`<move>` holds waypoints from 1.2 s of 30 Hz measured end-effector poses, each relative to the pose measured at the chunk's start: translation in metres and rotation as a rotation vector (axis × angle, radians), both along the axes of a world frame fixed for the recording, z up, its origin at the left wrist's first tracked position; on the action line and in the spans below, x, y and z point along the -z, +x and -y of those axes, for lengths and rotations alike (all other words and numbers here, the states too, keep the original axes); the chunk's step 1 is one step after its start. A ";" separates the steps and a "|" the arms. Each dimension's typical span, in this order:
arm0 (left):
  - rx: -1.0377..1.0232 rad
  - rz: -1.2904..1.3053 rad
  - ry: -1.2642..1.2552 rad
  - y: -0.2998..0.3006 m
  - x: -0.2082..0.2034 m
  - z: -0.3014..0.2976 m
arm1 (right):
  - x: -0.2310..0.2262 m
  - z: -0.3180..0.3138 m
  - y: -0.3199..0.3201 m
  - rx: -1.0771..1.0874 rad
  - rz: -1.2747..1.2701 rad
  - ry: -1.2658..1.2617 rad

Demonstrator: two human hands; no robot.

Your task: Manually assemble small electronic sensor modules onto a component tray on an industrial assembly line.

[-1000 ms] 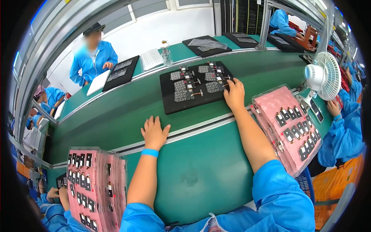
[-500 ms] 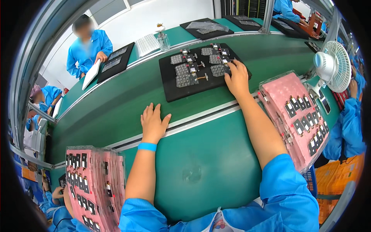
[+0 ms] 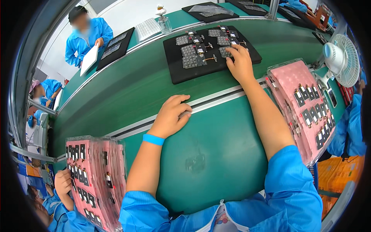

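Observation:
My right hand point(image 3: 241, 65) reaches over the black mat point(image 3: 176, 73) on the green belt. Its fingers are apart, with the fingertips at the edge of a grey dotted plate with a small circuit part point(image 3: 225, 53); whether they press on it is hidden. Several like plates point(image 3: 190, 61) with dark boards and short cables lie in two groups on the mat. My left hand point(image 3: 170, 116), a blue band point(image 3: 153, 139) round its wrist, is at the metal rail point(image 3: 206, 103). Its fingers are loosely bent and apart, with nothing seen in them.
Stacked clear trays with pink sheets and small black-and-white modules stand at left point(image 3: 92, 193) and right point(image 3: 290, 77). Another person's hand point(image 3: 63, 181) touches the left stack. A white fan point(image 3: 340, 60) stands at right. Across the belt a person holds a white board point(image 3: 89, 60).
My left hand has shifted right along the rail, its spread fingers now bent and turned rightward. My right hand stays by the same plate. The view has tilted. Another person's hand has come onto the left stack.

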State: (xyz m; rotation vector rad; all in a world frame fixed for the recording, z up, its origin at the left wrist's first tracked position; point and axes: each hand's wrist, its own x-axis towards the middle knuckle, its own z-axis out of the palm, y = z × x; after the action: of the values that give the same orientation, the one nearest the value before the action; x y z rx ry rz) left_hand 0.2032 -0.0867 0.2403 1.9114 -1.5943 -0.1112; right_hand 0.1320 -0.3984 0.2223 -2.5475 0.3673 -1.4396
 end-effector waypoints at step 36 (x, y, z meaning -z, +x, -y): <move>-0.183 0.109 0.061 -0.007 -0.004 0.003 | 0.003 -0.002 0.006 0.000 0.079 0.136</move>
State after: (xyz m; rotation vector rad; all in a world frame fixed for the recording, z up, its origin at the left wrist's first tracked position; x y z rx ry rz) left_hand 0.1964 -0.0902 0.2445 2.1328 -1.4914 0.0219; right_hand 0.1380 -0.3968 0.2198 -2.3767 0.4371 -1.4583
